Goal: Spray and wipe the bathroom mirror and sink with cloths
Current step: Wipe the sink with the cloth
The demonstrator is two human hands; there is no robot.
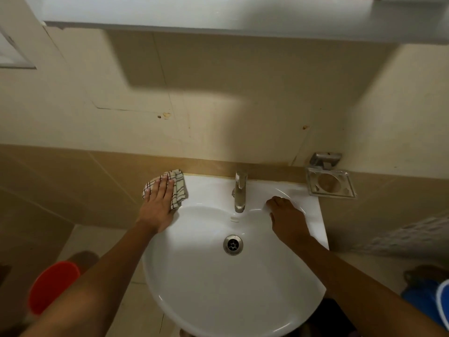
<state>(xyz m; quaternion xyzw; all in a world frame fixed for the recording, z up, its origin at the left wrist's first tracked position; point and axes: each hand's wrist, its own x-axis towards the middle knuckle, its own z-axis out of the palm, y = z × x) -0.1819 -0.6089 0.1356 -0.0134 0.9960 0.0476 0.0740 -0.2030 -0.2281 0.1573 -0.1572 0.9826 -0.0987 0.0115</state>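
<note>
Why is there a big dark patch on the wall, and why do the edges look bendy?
Head view: the white shelf above throws that shadow onto the beige tiled wall; the wide-angle lens bends straight lines near the edges; the orange bucket in the corner looks blurry.

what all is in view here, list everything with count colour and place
sink: 1, white, centre, against the wall
tap: 1, silver, back middle of the sink
drain: 1, silver, bottom of the basin
cloth: 1, cream with dark checks, back left corner of the sink, under the left hand
soap holder: 1, silver, on the wall right of the sink
shelf: 1, white, on the wall above the sink
bucket: 1, red, on the floor at lower left
blue thing: 1, lower right edge, too cut off to name
left hand: flat on the cloth
right hand: on the sink rim right of the tap, holding nothing visible
</note>
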